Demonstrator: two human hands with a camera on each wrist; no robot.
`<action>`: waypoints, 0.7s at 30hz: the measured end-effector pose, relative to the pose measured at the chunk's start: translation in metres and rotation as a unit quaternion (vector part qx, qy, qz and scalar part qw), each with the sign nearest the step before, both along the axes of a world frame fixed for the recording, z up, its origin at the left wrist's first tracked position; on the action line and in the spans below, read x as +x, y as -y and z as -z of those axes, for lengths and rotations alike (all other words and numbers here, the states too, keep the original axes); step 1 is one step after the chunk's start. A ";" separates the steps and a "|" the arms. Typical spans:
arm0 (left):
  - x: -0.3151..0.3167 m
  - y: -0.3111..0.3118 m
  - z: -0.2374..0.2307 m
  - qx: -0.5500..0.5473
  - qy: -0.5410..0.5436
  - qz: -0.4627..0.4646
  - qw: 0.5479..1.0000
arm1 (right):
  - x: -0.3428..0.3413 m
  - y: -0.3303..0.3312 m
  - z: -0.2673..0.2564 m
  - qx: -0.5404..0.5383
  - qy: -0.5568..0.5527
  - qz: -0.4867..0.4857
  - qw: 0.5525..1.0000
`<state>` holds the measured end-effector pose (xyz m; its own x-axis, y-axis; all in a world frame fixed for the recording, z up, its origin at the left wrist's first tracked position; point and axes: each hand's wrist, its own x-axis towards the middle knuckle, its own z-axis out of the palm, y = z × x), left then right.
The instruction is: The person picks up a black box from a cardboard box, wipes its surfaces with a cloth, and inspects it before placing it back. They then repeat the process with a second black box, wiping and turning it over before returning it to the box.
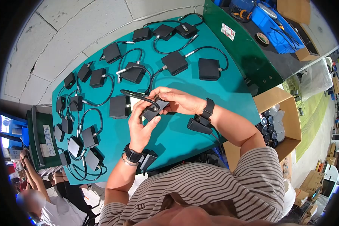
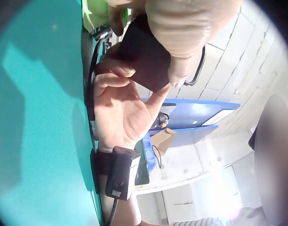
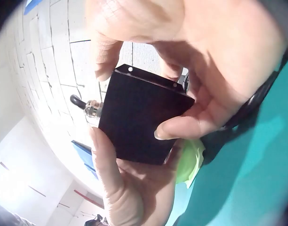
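Observation:
A small black box [image 1: 154, 109] with a metal connector and a black cable is held between both hands above the green table. The left hand [image 1: 139, 124] grips it from the near left side, thumb along one edge. From the right, the right hand [image 1: 182, 102] pinches the same box by its far end. In the right wrist view the box [image 3: 139, 117] shows a flat face, a flange with small holes and a metal connector [image 3: 93, 108] on its side. The box [image 2: 146, 56] looks dark in the left wrist view, fingers around its edges. Light green material [image 3: 190, 162] shows behind the hands.
Several black boxes with cables lie over the green table [image 1: 229, 98], one [image 1: 119, 107] just left of the hands. A cardboard box [image 1: 290, 109] of dark round items stands at right, a blue bin [image 1: 269, 26] at upper right. Another person [image 1: 60, 211] is at lower left.

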<state>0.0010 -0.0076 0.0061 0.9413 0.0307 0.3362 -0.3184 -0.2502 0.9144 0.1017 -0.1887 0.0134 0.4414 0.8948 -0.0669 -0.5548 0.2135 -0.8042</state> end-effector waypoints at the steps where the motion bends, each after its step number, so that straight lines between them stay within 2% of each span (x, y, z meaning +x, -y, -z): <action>1: 0.000 -0.001 0.001 -0.015 -0.004 0.003 1.000 | 0.000 0.000 0.002 -0.008 0.015 0.003 1.000; 5: 0.001 0.002 0.000 -0.059 -0.006 0.017 0.998 | 0.000 -0.002 0.002 -0.003 -0.007 0.023 1.000; 7: 0.002 0.002 -0.002 -0.030 -0.003 0.016 0.999 | -0.002 -0.002 -0.005 -0.007 0.023 0.049 0.999; 10: 0.003 0.003 -0.007 0.007 0.003 0.026 1.000 | 0.001 -0.001 0.003 0.003 0.024 0.039 0.999; 21: 0.003 0.005 -0.007 0.024 -0.025 0.050 0.998 | 0.001 -0.001 0.002 0.020 0.031 0.054 0.998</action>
<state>0.0039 -0.0124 0.0130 0.9544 -0.0783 0.2881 -0.2985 -0.2630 0.9175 0.1026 -0.1873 0.0114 0.5370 0.8436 -0.0026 -0.4770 0.3011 -0.8257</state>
